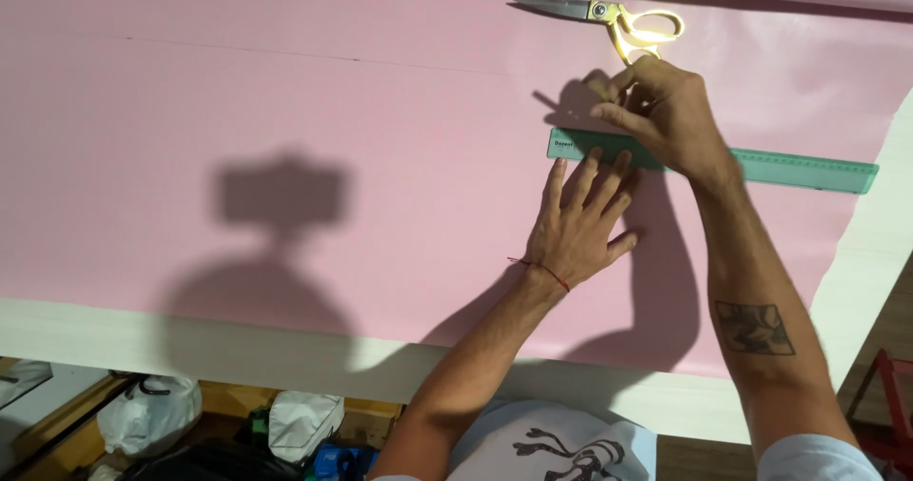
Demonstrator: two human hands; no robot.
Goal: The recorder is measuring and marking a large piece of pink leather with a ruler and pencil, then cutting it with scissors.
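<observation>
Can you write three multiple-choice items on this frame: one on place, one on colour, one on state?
1. Where do the scissors lie?
A. past the ruler, near the sheet's far edge
B. under the left hand
C. on the floor

2. What colour is the ruler?
A. yellow
B. green
C. black

3. How is the left hand placed?
A. closed in a fist
B. raised off the sheet
C. flat, fingers spread, tips at the ruler's edge

Answers:
1 A: they rest on the pink sheet beyond the right hand.
2 B: a translucent green strip crosses the sheet.
3 C: the palm lies on the sheet, fingers fanned towards the ruler.
</observation>
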